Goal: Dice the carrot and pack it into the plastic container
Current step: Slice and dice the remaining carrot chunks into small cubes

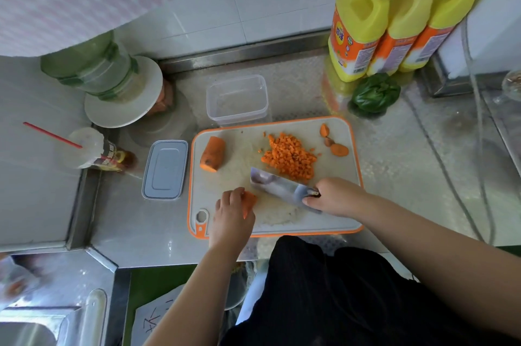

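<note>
Orange labels on three yellow detergent bottles (406,16) carry print too small to read; handwritten strokes on a white paper sheet (158,323) and a cup's wrapper (111,155) stay equally illegible.

Kitchen, steel counter (394,165), tiled wall (253,2), sink (33,326)

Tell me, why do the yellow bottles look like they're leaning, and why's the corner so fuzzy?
Head view: the wide lens bends the edges, so the yellow bottles lean; the bottom-left corner by the sink is blurred; the cleaver mirrors light; the diced carrot is sharp.
</note>
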A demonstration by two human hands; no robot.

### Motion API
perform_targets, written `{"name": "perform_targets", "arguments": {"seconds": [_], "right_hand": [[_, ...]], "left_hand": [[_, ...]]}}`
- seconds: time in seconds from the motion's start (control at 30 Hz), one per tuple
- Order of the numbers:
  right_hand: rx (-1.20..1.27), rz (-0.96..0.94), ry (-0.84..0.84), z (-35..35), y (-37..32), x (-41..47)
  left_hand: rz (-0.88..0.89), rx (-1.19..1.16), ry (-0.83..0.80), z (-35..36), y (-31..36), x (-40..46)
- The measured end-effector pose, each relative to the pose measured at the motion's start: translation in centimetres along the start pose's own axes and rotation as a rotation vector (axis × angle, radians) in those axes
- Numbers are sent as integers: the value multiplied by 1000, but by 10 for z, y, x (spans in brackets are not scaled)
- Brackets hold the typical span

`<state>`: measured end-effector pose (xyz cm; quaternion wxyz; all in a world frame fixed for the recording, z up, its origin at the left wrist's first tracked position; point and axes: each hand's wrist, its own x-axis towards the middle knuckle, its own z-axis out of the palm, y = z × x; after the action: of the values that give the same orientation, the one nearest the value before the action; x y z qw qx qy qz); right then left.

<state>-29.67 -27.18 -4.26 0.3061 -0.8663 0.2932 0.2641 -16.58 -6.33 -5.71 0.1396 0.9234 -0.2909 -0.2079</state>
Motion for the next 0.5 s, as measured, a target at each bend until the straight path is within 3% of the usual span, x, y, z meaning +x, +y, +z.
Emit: {"name": "perform_targets", "arguments": {"seconds": [0.23,0.37,0.4,0.5], "right_hand": [[83,81,127,-20,5,4],[-17,-41,284,-26,-2,-8],[-86,-83,365,-23,-3,-14],[-214,-193,552,-11,-2,-27]], "left_hand": [[149,100,-78,7,-2,-2],[149,-117,-103,3,4,0],[149,-237,1,-1,7,-1],[206,-401,560,-18,25,1]]}}
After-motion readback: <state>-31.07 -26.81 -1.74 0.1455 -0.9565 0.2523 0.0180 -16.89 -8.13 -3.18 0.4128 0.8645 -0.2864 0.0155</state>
